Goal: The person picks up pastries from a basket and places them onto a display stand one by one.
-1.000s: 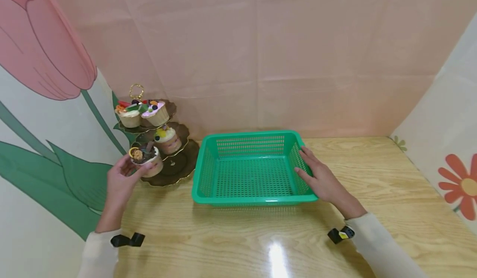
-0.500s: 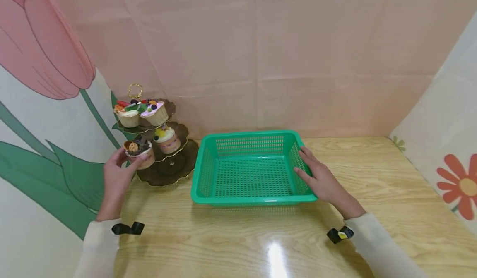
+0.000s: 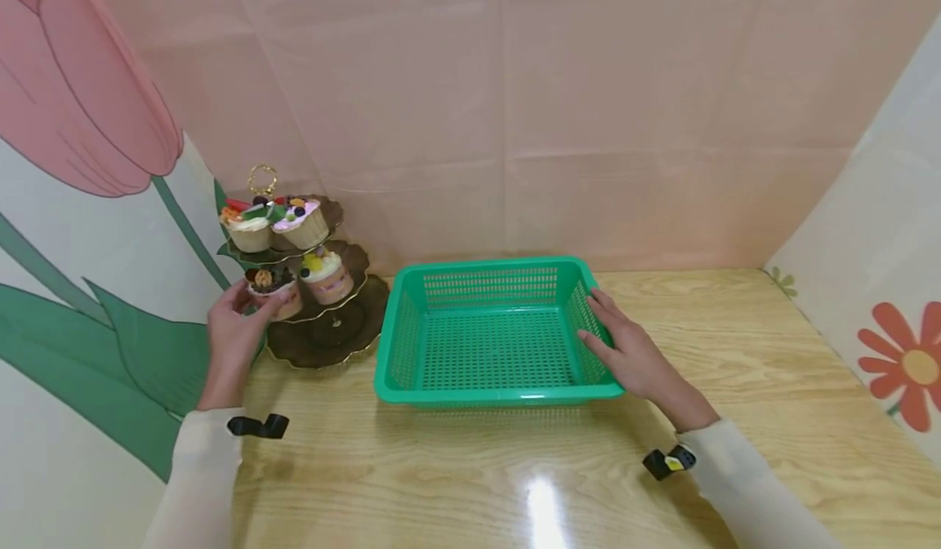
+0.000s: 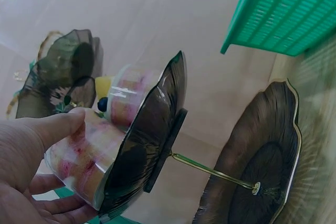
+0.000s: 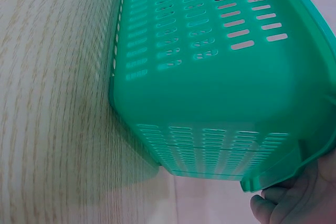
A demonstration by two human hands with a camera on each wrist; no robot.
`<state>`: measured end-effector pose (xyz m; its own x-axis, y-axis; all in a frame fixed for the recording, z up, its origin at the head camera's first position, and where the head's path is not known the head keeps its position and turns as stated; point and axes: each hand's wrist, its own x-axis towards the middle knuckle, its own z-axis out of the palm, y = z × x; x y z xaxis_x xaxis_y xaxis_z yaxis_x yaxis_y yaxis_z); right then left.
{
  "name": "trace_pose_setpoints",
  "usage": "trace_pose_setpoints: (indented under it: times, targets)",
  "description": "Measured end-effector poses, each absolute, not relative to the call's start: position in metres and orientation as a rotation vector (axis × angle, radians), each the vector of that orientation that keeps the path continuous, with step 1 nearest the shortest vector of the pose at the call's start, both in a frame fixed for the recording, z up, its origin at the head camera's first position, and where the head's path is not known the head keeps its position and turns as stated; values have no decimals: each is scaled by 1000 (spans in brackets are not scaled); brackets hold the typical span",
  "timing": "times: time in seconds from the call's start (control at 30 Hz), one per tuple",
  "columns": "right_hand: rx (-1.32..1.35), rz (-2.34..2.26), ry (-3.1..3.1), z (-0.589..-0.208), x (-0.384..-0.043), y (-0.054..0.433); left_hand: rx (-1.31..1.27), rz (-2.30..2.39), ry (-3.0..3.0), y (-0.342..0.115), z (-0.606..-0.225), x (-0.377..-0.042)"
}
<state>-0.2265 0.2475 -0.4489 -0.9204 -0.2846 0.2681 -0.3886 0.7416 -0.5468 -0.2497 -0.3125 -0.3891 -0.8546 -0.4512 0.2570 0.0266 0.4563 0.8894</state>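
Observation:
My left hand grips a clear dessert cup with chocolate and biscuit topping at the left side of the stand's middle tier. In the left wrist view, thumb and fingers curl round the cup, its base right at the dark scalloped tier. Beside it on that tier stands another cup with white cream and yellow fruit. My right hand holds the right rim of a green plastic basket, thumb on the inner side. The right wrist view shows fingers just outside the rim.
The three-tier stand stands at the table's left, its top tier bearing two cupcakes under a gold ring handle. The basket sits right of it on the wooden table, against a pink backdrop.
My left hand has carried the chocolate-topped cup back and slightly left, from in front of the stand onto the middle tier's left side. The right hand and basket have stayed put.

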Motion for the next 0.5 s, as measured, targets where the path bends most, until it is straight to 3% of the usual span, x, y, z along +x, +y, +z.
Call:
trace_pose_setpoints:
  times: [0.5]
  targets:
    - [536, 927, -2782, -450, -227, 249, 349, -1365, -2257, -316, -393, -271]
